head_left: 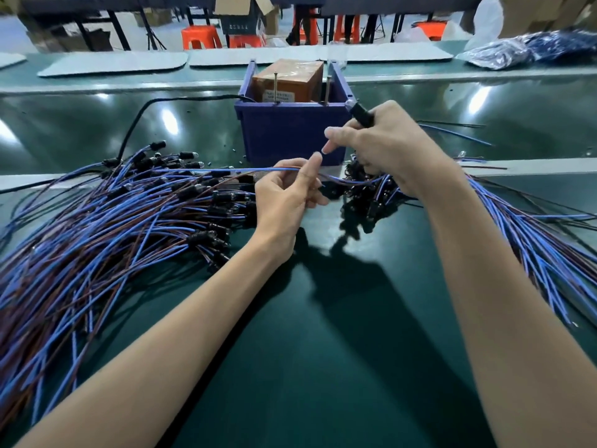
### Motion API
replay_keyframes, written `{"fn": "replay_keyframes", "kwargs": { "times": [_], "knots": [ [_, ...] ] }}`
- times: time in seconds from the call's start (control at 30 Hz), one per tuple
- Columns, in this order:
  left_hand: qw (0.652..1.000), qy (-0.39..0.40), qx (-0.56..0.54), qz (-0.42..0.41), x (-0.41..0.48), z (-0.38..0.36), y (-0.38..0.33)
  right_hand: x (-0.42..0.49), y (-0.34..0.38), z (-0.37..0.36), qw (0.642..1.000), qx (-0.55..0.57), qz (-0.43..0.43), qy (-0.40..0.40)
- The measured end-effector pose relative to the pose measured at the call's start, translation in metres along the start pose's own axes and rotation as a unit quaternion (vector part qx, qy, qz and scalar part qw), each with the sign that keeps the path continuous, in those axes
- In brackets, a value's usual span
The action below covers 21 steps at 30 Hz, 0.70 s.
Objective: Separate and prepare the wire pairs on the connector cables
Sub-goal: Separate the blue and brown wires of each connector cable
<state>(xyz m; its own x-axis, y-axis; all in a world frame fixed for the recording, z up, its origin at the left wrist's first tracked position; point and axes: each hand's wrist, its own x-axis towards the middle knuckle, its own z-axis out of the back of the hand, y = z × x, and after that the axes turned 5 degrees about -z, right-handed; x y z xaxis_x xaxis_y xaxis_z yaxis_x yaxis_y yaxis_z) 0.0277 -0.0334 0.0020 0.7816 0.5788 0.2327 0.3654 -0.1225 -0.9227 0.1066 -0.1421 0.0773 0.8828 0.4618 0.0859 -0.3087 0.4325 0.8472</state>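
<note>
- The green worktop (323, 334) carries two heaps of blue-and-brown connector cables: a big left pile (113, 221) and a thinner right pile (533, 237). I cannot tell which is finished, so plenty probably remains.
- A blue bin (290, 134) stands just behind.
- The right hand (384, 147) is curled round a black connector (360, 113).
- The left hand (284, 195) pinches one thin wire pair (258, 170) above the left pile.

Left hand (287, 195) pinches a blue-brown wire pair (258, 170). Right hand (384, 147) grips a black connector (361, 113) before the blue bin (284, 134). Cable piles (113, 227) flank both hands on the green table (339, 350).
</note>
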Motion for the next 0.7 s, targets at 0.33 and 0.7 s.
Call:
{"fn": "replay_keyframes", "kwargs": {
  "times": [0.33, 0.7],
  "knots": [
    [0.997, 0.043, 0.049, -0.047, 0.002, -0.001, 0.008, -0.004, 0.006, -0.014, 0.997, 0.017, 0.025, 0.069],
    [0.989, 0.099, 0.083, -0.076, -0.001, 0.000, 0.006, -0.004, 0.004, -0.016, 0.996, 0.066, 0.019, 0.052]
  ]
}}
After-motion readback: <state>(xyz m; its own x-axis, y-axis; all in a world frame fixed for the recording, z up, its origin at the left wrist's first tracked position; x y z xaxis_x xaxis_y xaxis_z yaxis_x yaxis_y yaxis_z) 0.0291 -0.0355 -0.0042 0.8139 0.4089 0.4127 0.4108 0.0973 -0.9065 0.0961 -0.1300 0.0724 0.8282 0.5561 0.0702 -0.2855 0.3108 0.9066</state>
